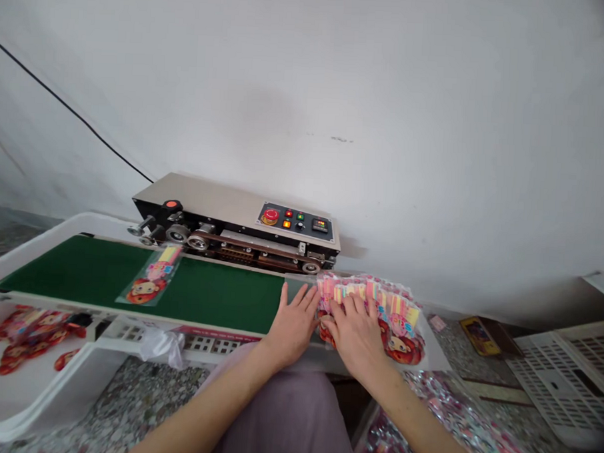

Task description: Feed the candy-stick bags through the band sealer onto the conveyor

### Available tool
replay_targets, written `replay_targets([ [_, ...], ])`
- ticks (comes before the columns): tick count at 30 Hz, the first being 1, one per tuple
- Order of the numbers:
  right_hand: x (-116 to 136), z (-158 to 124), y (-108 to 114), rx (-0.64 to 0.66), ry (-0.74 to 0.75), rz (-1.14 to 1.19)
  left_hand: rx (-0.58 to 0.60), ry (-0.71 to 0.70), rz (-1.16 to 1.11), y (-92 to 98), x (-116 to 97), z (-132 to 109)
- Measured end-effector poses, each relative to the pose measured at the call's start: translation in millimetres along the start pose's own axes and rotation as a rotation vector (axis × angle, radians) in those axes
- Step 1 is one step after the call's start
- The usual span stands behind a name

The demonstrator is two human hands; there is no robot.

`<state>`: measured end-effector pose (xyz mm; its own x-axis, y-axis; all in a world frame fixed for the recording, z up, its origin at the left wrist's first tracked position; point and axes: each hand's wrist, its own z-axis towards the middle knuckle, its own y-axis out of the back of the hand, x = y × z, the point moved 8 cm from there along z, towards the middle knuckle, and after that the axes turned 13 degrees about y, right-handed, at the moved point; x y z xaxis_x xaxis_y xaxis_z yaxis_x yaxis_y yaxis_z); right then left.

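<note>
My left hand [292, 323] lies flat with fingers stretched out at the right end of the green conveyor belt [219, 293], its fingertips touching a stack of colourful candy packets [401, 317]. My right hand [357, 332] rests palm down on that stack, fingers spread over the packets. One packet [152, 277] with a cartoon face lies alone on the belt, its top edge under the band sealer machine [236, 227]. The sealer has a red button and small lights on its panel.
A white tray [35, 375] at the lower left holds several sealed packets [27, 338]. White plastic crates [570, 372] stand at the right. More packets [454, 420] lie by my right forearm. A black cable [71, 113] runs along the white wall.
</note>
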<state>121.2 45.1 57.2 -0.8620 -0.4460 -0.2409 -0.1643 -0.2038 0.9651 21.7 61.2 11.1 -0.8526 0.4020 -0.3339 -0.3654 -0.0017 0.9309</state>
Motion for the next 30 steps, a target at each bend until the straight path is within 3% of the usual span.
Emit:
replay_targets([
  [6, 7, 6, -11, 0.026, 0.106, 0.036, -0.011, 0.012, 0.023, -0.2, 1, -2],
  [15, 2, 4, -4, 0.022, -0.001, -0.030, -0.014, 0.077, 0.063, 5.6, -4, 12],
  [21, -7, -7, -12, 0.028, -0.025, -0.035, -0.010, -0.094, 0.024, -5.5, -16, 6],
  [30, -3, -10, -11, 0.021, -0.080, -0.039, 0.029, -0.039, 0.015, -5.1, -3, 1],
])
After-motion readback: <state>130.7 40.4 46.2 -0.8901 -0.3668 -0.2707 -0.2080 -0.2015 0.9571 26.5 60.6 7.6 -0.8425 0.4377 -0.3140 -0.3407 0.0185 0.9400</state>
